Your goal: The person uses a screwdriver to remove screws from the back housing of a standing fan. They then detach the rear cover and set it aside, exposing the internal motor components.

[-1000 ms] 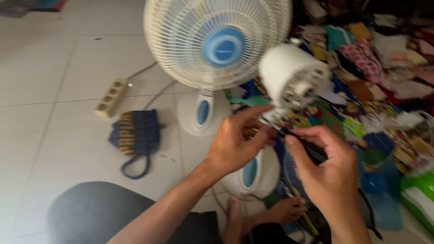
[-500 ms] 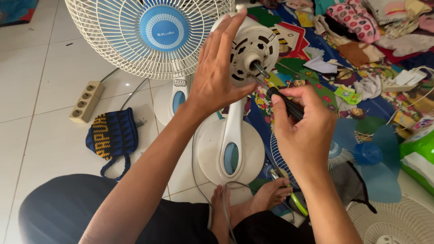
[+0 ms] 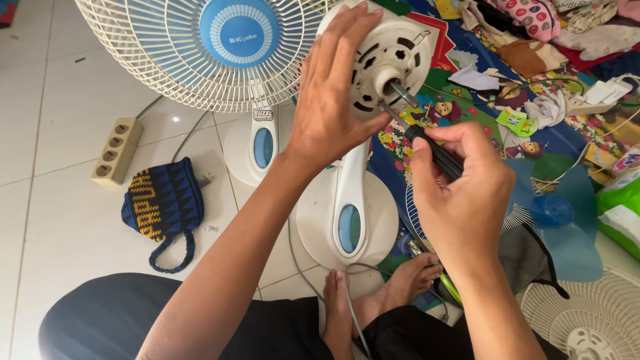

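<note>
My left hand [image 3: 337, 100] gripped the fan motor housing [image 3: 387, 60] above its stand while my right [image 3: 460, 193] clenched the screwdriver [image 3: 427, 143] at a front screw, needing steady turning.

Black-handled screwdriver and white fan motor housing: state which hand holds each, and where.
Right hand grips the black-handled screwdriver by its handle, tip at the housing. Left hand clasps the white fan motor housing around its rim.

Your way left: open floor [image 3: 53, 220], only power strip [image 3: 117, 151] and knit pouch [image 3: 163, 203]. Right: clothes pile [image 3: 533, 40], blue blade [image 3: 567, 213], fan grille [image 3: 587, 320] block you.
</note>
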